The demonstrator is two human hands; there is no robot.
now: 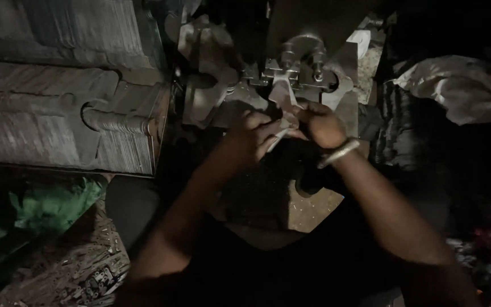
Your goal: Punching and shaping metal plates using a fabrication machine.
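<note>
While both hands pinch (dim light) | flat pale metal blank | left hand | right hand

A pale, flat metal piece sits pinched between both hands, just in front of the machine's clamping head. It is thin and light grey, almost white in the dim light, with a cut-out outline that widens at the top and narrows toward the fingers. It stands roughly upright, its upper end reaching up to touch or nearly touch the machine's steel fittings; which, the gloom won't let me say. Its lower end disappears behind the knuckles, with a slim pale sliver poking out below, angled down-left.
</note>
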